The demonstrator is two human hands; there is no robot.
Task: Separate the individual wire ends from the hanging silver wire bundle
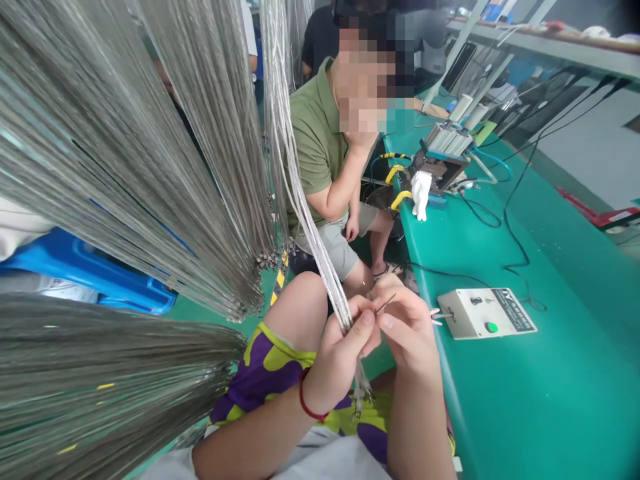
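A bundle of thin silvery cables (327,267) hangs down from the top of the view into my left hand (343,343). That hand is closed around it, and the loose cable ends (363,387) dangle below the palm above my lap. Just to the right, my right hand (410,323) is closed in a pinch. Between the thumbs and fingertips of both hands a thin dark wire end (386,304) sticks out. Whether it belongs to one of the bundled cables is hidden by the fingers.
Thick curtains of similar cables (200,167) fill the left side. A green-topped bench (550,387) runs along the right, with a control box (480,313) with a green button and a clamping machine (443,160). A co-worker in a green shirt (313,133) sits ahead.
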